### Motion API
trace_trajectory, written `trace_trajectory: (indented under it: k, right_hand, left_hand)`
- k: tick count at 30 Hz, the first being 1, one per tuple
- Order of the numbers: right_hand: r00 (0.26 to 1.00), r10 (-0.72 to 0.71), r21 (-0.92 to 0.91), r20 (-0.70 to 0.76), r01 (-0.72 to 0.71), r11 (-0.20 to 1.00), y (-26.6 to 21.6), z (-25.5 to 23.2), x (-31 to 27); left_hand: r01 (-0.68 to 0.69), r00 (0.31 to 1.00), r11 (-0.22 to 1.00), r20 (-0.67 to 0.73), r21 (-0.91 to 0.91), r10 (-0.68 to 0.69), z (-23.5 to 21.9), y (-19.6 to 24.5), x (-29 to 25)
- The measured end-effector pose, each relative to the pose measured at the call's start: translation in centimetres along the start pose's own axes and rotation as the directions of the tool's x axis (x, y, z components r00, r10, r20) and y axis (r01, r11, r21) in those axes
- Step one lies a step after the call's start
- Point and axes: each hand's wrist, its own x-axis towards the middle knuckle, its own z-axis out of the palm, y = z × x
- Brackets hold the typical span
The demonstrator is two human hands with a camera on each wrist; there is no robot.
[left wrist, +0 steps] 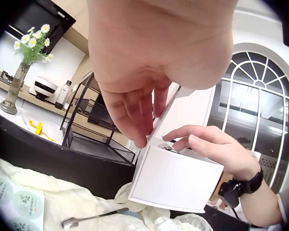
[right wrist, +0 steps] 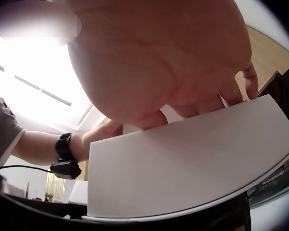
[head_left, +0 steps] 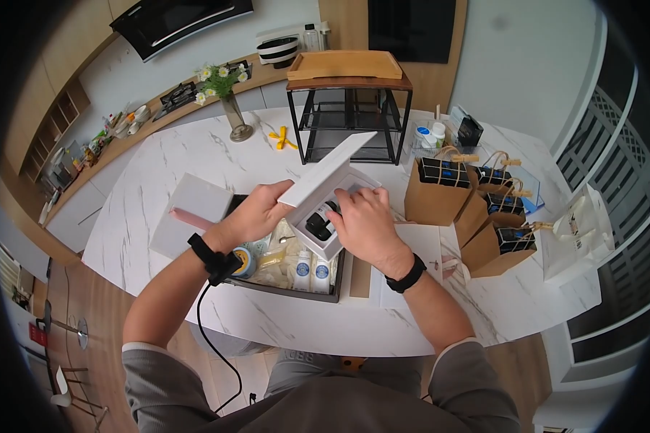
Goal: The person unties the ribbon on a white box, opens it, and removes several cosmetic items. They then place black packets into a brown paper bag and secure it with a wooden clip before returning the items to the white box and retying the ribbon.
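Observation:
A small white box (head_left: 328, 250) with its hinged lid (head_left: 332, 167) raised stands tilted over a larger dark box (head_left: 285, 291). My left hand (head_left: 258, 213) grips the white box along its lid side. My right hand (head_left: 365, 220) has its fingers bent down into the white box, beside a black bottle-like thing (head_left: 318, 225); the fingertips are partly hidden, and I cannot tell whether they pinch it. Below, the dark box holds crumpled cream paper (left wrist: 62, 192), two white tubes (head_left: 302, 270) with blue labels, a round blue-rimmed tin (head_left: 244, 261) and a metal spoon (left wrist: 89, 219).
Several brown paper bags (head_left: 435, 191) with black boxes inside stand at the right, beside a white bag (head_left: 579, 234). A black rack (head_left: 350, 119) with a wooden tray (head_left: 345, 65) is at the back. Left of it are a yellow ribbon (head_left: 282, 138) and a flower vase (head_left: 236, 119).

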Motion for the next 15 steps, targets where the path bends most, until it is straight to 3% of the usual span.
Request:
trace_trajectory:
  k: [5,7,15]
  right_hand:
    - [1.000,-0.017,0.017,0.010,0.017,1.000,-0.3,0.0,-0.2]
    - [0.995,0.005,0.101,0.098,-0.015,0.995,-0.5,-0.1,-0.1]
    - [0.999,-0.028,0.321,0.029,0.018,0.947,0.4,0.0,0.3]
  left_hand:
    - [-0.031,1.000,0.999,-0.005,0.044,0.031,0.6,1.8,-0.2]
    - [0.008,1.000,0.998,-0.016,0.056,-0.007,0.5,2.8,-0.2]
    - [0.051,0.999,0.995,0.014,0.088,-0.053,0.7,3.5,-0.6]
